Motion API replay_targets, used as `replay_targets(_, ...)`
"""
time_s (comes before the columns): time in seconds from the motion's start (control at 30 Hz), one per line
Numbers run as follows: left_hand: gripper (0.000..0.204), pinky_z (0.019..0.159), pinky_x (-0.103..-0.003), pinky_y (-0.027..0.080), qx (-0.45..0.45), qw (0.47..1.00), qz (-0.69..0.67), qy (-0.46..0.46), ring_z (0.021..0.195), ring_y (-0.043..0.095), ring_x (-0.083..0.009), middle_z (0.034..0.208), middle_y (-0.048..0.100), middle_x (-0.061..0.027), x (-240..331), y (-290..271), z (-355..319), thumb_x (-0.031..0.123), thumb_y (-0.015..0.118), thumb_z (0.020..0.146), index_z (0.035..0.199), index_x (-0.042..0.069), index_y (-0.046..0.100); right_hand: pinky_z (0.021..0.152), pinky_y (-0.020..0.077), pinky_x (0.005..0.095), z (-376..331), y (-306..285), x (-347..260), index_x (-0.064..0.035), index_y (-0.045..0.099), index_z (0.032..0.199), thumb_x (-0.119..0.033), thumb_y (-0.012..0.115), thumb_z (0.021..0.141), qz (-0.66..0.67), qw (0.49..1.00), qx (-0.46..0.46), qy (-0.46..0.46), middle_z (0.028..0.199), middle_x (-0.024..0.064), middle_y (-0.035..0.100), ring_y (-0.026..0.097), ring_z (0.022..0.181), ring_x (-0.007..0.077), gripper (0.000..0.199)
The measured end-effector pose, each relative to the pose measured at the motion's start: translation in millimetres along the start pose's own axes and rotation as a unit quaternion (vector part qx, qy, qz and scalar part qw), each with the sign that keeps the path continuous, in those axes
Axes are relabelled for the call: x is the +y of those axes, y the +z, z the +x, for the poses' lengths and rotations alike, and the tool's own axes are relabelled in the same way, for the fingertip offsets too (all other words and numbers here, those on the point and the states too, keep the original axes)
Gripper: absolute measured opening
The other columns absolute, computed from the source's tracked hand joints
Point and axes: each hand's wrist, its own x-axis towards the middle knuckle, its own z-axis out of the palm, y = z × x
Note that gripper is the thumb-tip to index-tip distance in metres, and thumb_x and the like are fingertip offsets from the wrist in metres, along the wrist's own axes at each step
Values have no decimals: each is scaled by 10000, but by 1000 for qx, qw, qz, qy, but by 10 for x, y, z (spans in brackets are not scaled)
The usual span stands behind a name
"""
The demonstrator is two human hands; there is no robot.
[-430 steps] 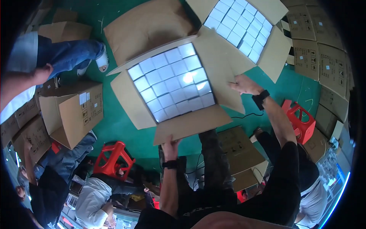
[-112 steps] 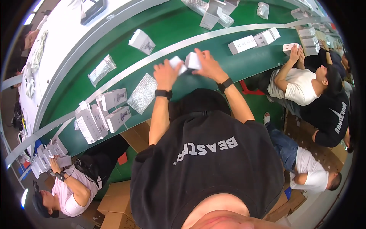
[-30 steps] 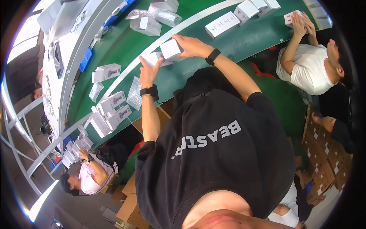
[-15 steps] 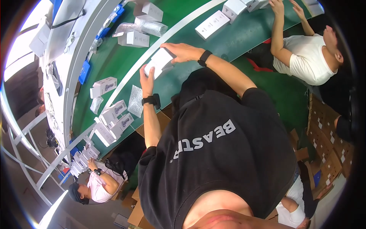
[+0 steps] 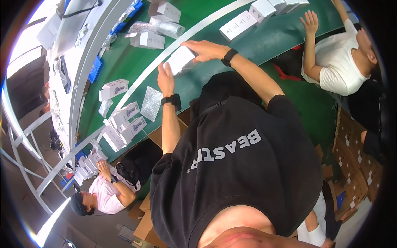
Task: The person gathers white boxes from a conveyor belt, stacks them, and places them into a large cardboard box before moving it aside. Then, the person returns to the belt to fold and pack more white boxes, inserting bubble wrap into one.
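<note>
The small white box (image 5: pixel 180 60) sat on the green conveyor belt (image 5: pixel 264 39), just at its white rail, held between both hands. The right hand (image 5: pixel 205 49) lay over its top and far end, fingers spread along it, hiding that end; the left hand (image 5: pixel 166 79) pressed its open palm against the near end, so the box's lower edge was covered. Each wrist wore 1 black band. Beyond the rail lay 2 more white boxes (image 5: pixel 152 40) beside a crinkled bubble-wrap bag (image 5: pixel 159 27). To the left, 1 flat bubble-wrap pouch (image 5: pixel 151 109) lay near about 4 printed boxes (image 5: pixel 126 120), too small to count surely. A co-worker in white (image 5: pixel 337 62) was cut off at the right rim.
</note>
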Motion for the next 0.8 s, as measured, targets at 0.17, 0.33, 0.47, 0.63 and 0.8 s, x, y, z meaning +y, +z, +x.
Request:
replay_targets(0.17, 515, 934, -428, 455, 37, 999, -35, -4, 1090, 606, -430, 1155, 632, -278, -168, 61, 0, 473, 373, 1030, 1348, 77, 463, 989, 449, 449, -43, -286, 612, -83, 343, 1465, -76, 780, 708, -190, 969, 128, -95, 1428, 164, 456, 521, 1201, 364, 874)
replay_targets(0.33, 520, 955, -425, 442, 27, 999, -45, -4, 1114, 592, -424, 1187, 625, -269, -70, 46, -3, 453, 377, 1030, 1341, 46, 468, 904, 463, 483, -438, -718, 1386, -110, 438, 1381, -54, 704, 739, -492, 844, 213, 13, 1285, 146, 534, 502, 1180, 332, 698)
replay_targets(0.47, 522, 969, -424, 435, 11, 999, -46, -12, 1130, 585, -420, 1211, 618, -264, -9, 0, -19, 441, 377, 1031, 1340, 31, 468, 909, 462, 447, -422, -815, 1251, -83, 453, 1338, -46, 705, 729, -438, 884, 161, 31, 1235, 165, 542, 512, 1162, 338, 659)
replay_targets(0.63, 542, 978, -423, 430, 13, 998, -69, 3, 1142, 580, -416, 1247, 604, -257, -86, 61, -20, 460, 358, 1030, 1372, 49, 451, 970, 453, 399, -281, -599, 806, -11, 381, 1335, -99, 790, 680, -74, 980, 170, -77, 1209, 228, 530, 527, 1144, 377, 777)
replay_targets(0.8, 582, 987, -421, 427, 48, 995, -80, 36, 1151, 584, -417, 1258, 606, -253, -131, 24, -6, 479, 356, 1028, 1449, 79, 392, 1008, 443, 392, -68, -124, 641, -17, 310, 1402, -117, 849, 630, 62, 993, 88, -50, 1313, 239, 498, 489, 1257, 361, 947)
